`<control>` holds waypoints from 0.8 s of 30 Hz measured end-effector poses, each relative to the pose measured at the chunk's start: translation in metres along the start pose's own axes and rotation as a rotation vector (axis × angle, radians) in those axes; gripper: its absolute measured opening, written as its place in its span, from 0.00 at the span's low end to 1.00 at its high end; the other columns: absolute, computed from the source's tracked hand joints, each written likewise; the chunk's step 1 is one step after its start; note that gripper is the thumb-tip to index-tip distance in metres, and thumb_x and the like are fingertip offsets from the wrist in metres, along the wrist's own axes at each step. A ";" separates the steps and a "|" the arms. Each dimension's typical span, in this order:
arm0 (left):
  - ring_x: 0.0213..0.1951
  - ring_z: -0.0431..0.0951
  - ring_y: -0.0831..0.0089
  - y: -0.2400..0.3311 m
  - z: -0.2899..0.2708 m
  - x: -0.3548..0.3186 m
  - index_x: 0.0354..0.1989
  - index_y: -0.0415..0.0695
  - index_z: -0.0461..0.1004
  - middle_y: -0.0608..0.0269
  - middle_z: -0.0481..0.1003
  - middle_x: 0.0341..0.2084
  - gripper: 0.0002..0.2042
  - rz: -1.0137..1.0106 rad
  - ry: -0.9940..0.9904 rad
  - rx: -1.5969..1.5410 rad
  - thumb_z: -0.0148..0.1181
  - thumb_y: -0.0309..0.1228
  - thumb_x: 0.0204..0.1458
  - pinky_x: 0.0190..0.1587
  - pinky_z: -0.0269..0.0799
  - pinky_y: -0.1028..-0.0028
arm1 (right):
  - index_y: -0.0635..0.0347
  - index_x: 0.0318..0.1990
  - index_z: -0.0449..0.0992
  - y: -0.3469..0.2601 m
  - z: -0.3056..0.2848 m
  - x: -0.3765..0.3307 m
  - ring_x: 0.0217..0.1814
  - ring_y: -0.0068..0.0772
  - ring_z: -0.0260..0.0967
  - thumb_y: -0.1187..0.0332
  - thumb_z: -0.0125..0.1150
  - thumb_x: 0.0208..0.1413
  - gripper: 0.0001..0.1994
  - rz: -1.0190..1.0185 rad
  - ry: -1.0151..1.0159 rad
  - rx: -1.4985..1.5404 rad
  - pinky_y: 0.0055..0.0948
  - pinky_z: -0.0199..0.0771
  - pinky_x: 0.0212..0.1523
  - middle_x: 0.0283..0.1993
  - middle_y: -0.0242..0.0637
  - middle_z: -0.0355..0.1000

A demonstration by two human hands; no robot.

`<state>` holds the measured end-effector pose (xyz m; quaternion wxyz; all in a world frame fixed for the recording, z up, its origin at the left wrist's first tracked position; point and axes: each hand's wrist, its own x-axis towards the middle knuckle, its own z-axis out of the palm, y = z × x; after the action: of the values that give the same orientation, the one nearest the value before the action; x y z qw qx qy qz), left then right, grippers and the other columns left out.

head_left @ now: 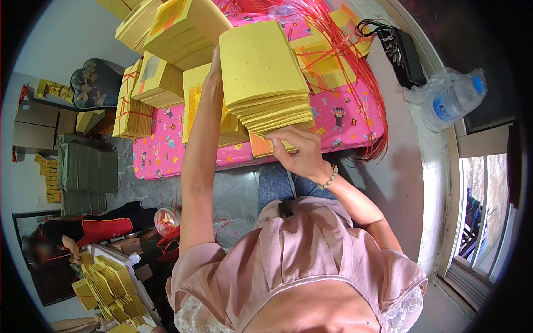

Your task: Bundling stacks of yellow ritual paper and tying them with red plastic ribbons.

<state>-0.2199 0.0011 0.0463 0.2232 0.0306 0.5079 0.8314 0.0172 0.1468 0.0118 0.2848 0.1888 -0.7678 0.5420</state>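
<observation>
In the head view, you look down over your own lap at a table covered in pink cloth printed with cartoon figures (158, 162). Directly ahead of you is a thick stack of rough yellow paper sheets (264, 66), its layers fanned unevenly along the near edge.

As for progress, a yellow paper bundle crossed with red cord (133, 105) stands at the table's left end, so that one looks bound. The stack before you shows no cord on its visible faces, and its edge is not squared, so it seems unfinished. Tall yellow paper blocks with orange prints (189, 36) stand beyond your left arm; whether they are bound is hard to tell. Long strands of shiny red cord (369, 105) trail over the table's right side, apparently unused.

The stack lies between your hands. Your left hand (215, 66) is against its left side, the fingers hidden behind the paper, so you cannot tell how firmly it grips. Your right hand (300, 149), with a beaded bracelet (328, 177) at the wrist, is partly curled at the near lower edge, fingertips touching or just beside the sheets; whether it pinches any is unclear.
</observation>
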 end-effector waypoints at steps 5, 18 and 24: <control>0.39 0.81 0.66 0.002 0.001 0.003 0.50 0.39 0.73 0.52 0.77 0.41 0.33 0.108 -0.140 -0.046 0.41 0.60 0.59 0.39 0.81 0.67 | 0.61 0.35 0.80 -0.011 0.002 0.006 0.32 0.31 0.78 0.75 0.60 0.53 0.05 -0.003 0.005 0.020 0.25 0.76 0.32 0.32 0.39 0.79; 0.40 0.79 0.67 0.000 0.023 -0.006 0.50 0.40 0.73 0.54 0.76 0.42 0.34 0.106 -0.003 0.085 0.40 0.63 0.58 0.39 0.78 0.69 | 0.61 0.34 0.81 -0.006 0.002 0.013 0.31 0.28 0.78 0.74 0.60 0.53 0.04 0.027 0.052 0.001 0.24 0.75 0.32 0.31 0.37 0.79; 0.41 0.78 0.65 -0.003 0.016 -0.003 0.51 0.39 0.72 0.53 0.76 0.42 0.36 0.107 -0.025 0.008 0.38 0.63 0.58 0.41 0.77 0.67 | 0.61 0.35 0.81 -0.029 0.001 0.013 0.32 0.29 0.79 0.74 0.60 0.54 0.05 0.070 -0.003 0.060 0.24 0.76 0.34 0.31 0.38 0.79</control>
<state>-0.2115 0.0139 0.0522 0.1846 0.0691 0.5060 0.8397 0.0241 0.1361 0.0408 0.2586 0.1712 -0.7578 0.5741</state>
